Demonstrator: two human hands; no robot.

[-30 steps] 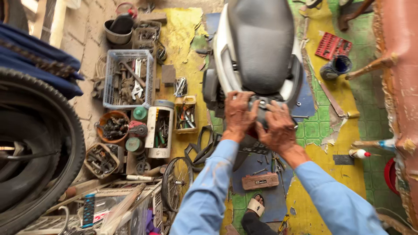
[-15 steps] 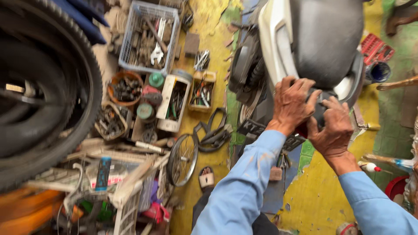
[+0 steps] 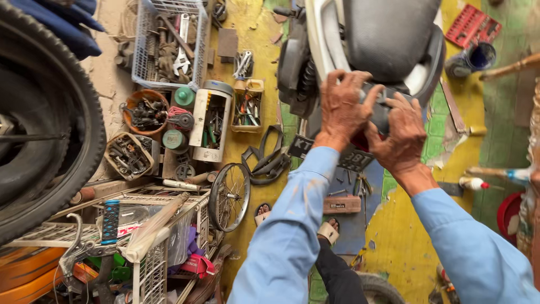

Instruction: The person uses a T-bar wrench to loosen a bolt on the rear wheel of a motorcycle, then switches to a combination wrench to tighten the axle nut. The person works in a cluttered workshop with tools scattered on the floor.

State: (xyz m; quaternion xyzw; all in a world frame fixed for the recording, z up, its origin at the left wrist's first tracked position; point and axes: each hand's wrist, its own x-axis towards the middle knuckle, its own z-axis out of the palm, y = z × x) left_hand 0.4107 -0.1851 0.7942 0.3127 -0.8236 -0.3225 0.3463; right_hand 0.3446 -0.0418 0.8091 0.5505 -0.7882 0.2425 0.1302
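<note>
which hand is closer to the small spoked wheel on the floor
Left. The left hand is on the scooter's rear, up and to the right of the small spoked wheel. The right hand grips the same spot but sits further right, farther from the wheel.

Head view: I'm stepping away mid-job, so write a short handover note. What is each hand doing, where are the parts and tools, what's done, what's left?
Left hand: gripping the scooter's tail, just under the seat.
Right hand: pressed on the same tail section, beside the left; red tail light shows just below.
Tools: spanners in the wire basket and small yellow box on the floor, out of reach of both hands.
Done: cannot tell; no removed part is visible.
Left: the tail piece is still on the scooter, both hands on it.
</note>
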